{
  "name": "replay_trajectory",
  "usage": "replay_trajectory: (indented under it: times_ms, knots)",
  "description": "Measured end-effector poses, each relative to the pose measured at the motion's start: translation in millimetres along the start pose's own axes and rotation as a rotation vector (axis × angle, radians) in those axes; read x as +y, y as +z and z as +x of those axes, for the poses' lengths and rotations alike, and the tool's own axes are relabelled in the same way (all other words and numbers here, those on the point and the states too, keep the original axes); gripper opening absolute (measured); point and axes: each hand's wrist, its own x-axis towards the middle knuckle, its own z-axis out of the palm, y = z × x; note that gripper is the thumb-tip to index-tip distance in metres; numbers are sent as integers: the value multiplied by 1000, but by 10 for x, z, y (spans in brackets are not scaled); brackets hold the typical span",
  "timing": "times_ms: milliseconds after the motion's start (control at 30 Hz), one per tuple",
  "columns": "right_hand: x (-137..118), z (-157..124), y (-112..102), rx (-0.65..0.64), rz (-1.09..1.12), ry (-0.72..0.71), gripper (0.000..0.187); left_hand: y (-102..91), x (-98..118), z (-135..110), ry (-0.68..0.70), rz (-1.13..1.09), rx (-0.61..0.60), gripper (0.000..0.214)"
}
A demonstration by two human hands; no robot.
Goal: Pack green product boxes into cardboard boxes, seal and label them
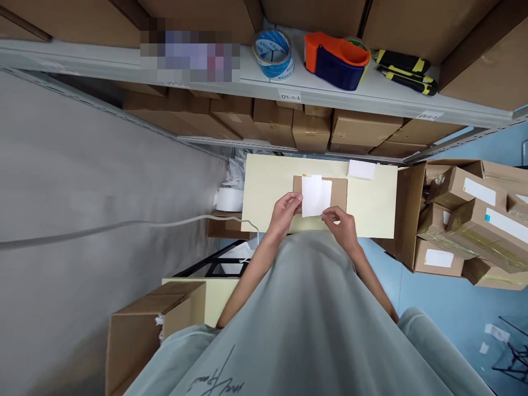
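Observation:
A white label [312, 196] with a small yellow mark at its top is held over a flat brown cardboard box [339, 192]. My left hand [286, 210] pinches the label's left edge between thumb and fingers. At the lower right corner, my right hand [340, 222] has its fingertips closed on the paper. A second white piece [326, 192] shows behind the label's right side; whether it is a separate sheet or backing, I cannot tell. The box lies on a pale yellow table [268, 176], close to my body.
White papers [362, 170] lie at the table's back right. A large carton [406, 220] full of labelled boxes stands to the right. Above hangs a shelf [247, 71] with blue tape [273, 54], an orange tape dispenser [336, 59] and cutters [406, 71]. A grey cable [165, 224] crosses at left.

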Motion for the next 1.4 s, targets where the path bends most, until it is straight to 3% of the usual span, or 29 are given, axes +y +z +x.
replay_trajectory:
  times_ms: [167,367,600,767,900,1033,1233,1400]
  knots:
    - [245,17,-98,-3,-5,75,24,194,-116,-29,-18,26,34,46]
    - [506,26,-120,2,80,178,43,285,-225,-88,-47,49,34,46]
    - [550,53,-169,11,52,150,36,324,-336,-66,5,116,40,50]
    - [435,9,-178,29,-73,80,31,267,-348,-44,12,79,49,47]
    - [354,-41,-135,87,-298,-84,35,159,-380,-39,-7,20,35,46]
    - [303,-76,-45,36,-437,-179,35,37,-435,-34,-33,-12,86,46]
    - [310,-12,50,35,-409,-266,32,-91,-463,57,56,103,137,41]
    - [518,195,45,58,-317,-160,27,-44,-520,352,119,261,133,33]
